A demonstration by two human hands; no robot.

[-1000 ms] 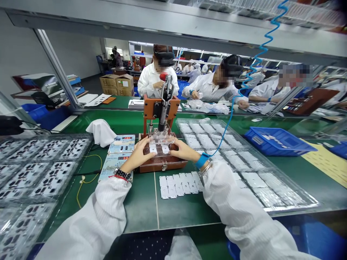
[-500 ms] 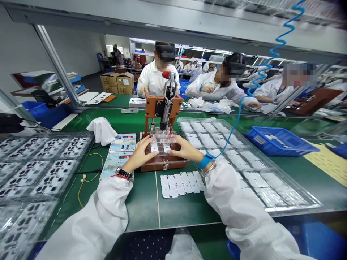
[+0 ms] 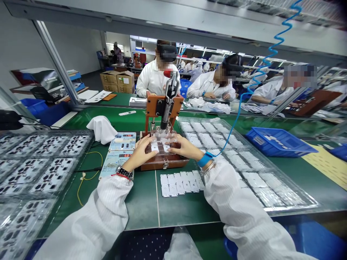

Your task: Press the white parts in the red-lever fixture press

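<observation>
From my head camera, both my hands are at the press (image 3: 153,104), which stands well back from the tabletop (image 3: 143,213)'s near edge. My left hand (image 3: 142,148) reaches in from the left, wrist low, fingers bent forward and thumb pointing inward. My right hand (image 3: 184,147) mirrors it, the strap (image 3: 205,159) around that wrist. Each has thumb and fingers parted, fingertips at the sides of the clear plate (image 3: 164,135); I cannot tell whether they grip it. Two white boards (image 3: 154,147) show between my thumbs, on the press base. A panel (image 3: 180,183) lies flat between the press and the near edge.
</observation>
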